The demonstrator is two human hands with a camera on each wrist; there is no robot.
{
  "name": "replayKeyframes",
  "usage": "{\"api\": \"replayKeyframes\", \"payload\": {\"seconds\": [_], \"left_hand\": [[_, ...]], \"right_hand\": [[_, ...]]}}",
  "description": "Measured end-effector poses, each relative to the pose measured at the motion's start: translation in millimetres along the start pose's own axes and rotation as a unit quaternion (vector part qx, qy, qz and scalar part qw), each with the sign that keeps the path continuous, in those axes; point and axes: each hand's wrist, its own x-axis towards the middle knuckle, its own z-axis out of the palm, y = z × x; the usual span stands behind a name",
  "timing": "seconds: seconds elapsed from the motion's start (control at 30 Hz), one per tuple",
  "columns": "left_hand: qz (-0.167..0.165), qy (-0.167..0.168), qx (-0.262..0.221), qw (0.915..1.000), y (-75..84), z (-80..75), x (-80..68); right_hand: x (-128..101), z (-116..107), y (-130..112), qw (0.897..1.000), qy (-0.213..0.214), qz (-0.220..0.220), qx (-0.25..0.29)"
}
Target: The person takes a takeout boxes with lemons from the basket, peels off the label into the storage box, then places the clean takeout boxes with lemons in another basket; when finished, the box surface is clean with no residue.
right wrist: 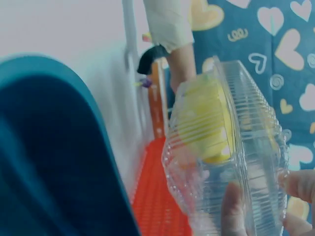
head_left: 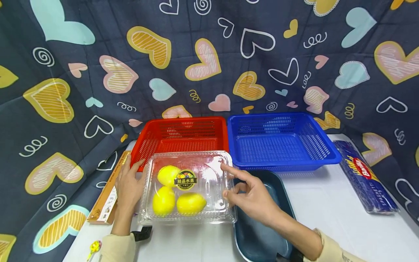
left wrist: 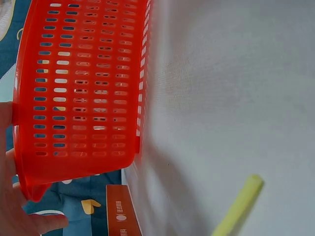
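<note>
A clear plastic fruit box (head_left: 212,182) with a lid and a round label holds three lemons (head_left: 191,203). My right hand (head_left: 253,196) grips its right side between thumb and fingers, and the box is tilted toward the head camera. In the right wrist view, the thumb (right wrist: 233,209) lies against the ribbed plastic. My left hand (head_left: 129,185) is beside the box's left edge, fingers reaching to the corner of a red basket (head_left: 137,156). One fingertip is right at that basket's rim in the left wrist view, with the thumb spread apart.
A blue basket (head_left: 284,165) stands right of the red one. Below it sits a dark teal tray (head_left: 262,233), partly behind my right hand. A spaghetti packet (head_left: 366,178) lies at far right. Along the left side are a brown box (head_left: 108,196) and a small yellow flower (head_left: 95,246).
</note>
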Motion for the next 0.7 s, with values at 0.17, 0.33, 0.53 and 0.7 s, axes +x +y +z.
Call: {"api": "replayKeyframes", "payload": {"seconds": [0.17, 0.33, 0.53, 0.7], "left_hand": [[-0.001, -0.004, 0.001, 1.0000, -3.0, -0.6, -0.6], [0.011, -0.010, 0.008, 0.9998, -4.6, -2.5, -0.3], [0.022, -0.021, 0.013, 0.9995, -5.9, -4.7, 0.2], [0.023, -0.024, 0.020, 0.9993, -6.6, -5.1, 0.7]], "right_hand": [[-7, 9, 7, 1.000, -0.003, 0.029, 0.011], [-11, 14, 13, 0.999, -0.008, 0.047, 0.005], [-14, 20, 22, 0.999, -0.007, 0.045, 0.009], [-14, 24, 30, 0.999, -0.007, 0.037, 0.007]]}}
